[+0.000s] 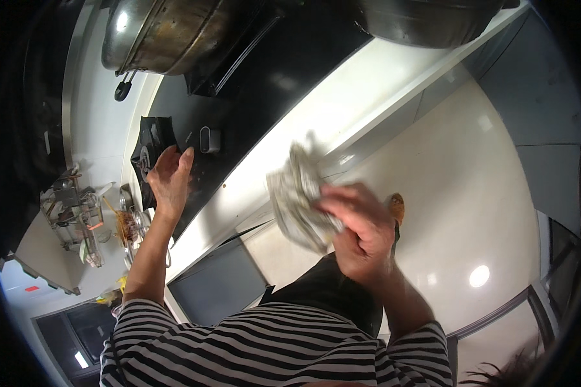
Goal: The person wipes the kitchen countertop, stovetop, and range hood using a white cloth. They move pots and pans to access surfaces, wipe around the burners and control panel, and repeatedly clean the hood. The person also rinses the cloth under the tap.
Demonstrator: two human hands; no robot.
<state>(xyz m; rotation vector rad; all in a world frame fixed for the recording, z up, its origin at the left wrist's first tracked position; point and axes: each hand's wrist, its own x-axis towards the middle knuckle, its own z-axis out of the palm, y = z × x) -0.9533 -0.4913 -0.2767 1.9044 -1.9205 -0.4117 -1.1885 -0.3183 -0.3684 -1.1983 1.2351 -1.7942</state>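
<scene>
My right hand [363,237] grips a crumpled, pale cloth [302,203], blurred, which hangs in front of the white counter edge [290,140]. My left hand [169,181] is held over the left end of a black gas cooktop [271,77], its thumb apart from the fingers and nothing in it. Beside it is a burner with a black pan support [156,133], partly hidden by the fingers. A small oblong metal-rimmed piece [210,140], perhaps a control knob, lies on the cooktop to the right of that hand.
A large metal pot [160,38] with a black-tipped handle stands at the upper left. Another dark pot [426,29] sits at the upper right. Racks with utensils [77,213] and jars stand beyond my left arm. Grey cabinet fronts [218,280] lie below the counter.
</scene>
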